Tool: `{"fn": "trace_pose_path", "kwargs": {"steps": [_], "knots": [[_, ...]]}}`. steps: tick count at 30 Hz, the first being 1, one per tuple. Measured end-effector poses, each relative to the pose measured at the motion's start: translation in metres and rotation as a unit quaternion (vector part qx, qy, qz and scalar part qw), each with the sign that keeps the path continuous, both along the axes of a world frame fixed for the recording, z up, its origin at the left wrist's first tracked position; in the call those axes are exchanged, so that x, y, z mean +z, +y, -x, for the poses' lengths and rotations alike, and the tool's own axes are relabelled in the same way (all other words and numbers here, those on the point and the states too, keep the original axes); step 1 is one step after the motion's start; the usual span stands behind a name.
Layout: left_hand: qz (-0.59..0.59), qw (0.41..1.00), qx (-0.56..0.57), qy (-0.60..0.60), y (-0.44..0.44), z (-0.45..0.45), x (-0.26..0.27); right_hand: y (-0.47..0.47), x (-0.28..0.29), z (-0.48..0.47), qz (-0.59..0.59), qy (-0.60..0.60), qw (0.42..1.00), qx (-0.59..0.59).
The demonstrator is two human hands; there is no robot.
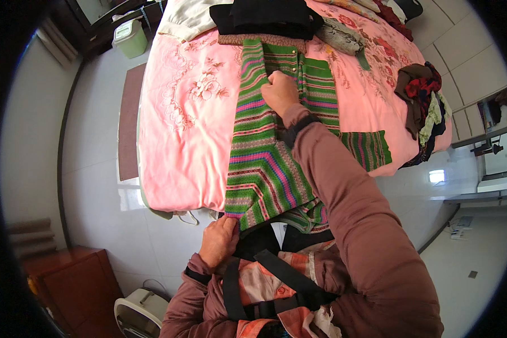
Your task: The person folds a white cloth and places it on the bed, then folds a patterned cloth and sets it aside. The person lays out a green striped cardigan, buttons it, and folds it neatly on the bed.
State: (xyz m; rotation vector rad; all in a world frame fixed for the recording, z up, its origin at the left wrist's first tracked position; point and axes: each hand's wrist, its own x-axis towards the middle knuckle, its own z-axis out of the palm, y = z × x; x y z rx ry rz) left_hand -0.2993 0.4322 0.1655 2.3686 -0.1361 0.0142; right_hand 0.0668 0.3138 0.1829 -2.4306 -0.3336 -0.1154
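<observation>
A green cardigan with pink, purple and brown stripes lies across the front edge of the bed, one side folded over lengthwise. White buttons show near its far end. My left hand pinches the near left corner, by the shoulder or collar end, just off the mattress edge. My right hand is closed in a fist around the knit near the buttoned far part. The fabric between its fingers is mostly hidden. One striped sleeve extends to the right over the pink bed cover.
Folded black clothing rests on a brown textured cloth at the back. A cream garment lies left of it, a rolled grey fabric right. Crumpled clothes heap at the right edge. A green bin stands on the floor.
</observation>
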Motion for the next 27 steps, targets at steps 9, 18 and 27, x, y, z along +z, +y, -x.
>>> {"fn": "trace_pose_path", "kwargs": {"steps": [9, 18, 27], "knots": [[-0.002, 1.0, -0.002, 0.011, 0.0, -0.002, -0.005, -0.048, 0.017, -0.014, -0.004, 0.344, 0.936, -0.074], [0.011, 0.999, 0.0, 0.041, 0.002, -0.003, -0.012, -0.037, -0.02, -0.064, -0.199, 0.226, 0.952, -0.058], [0.002, 0.999, 0.003, 0.049, 0.005, -0.008, -0.019, -0.009, -0.039, -0.095, -0.005, -0.101, 0.989, -0.106]]}}
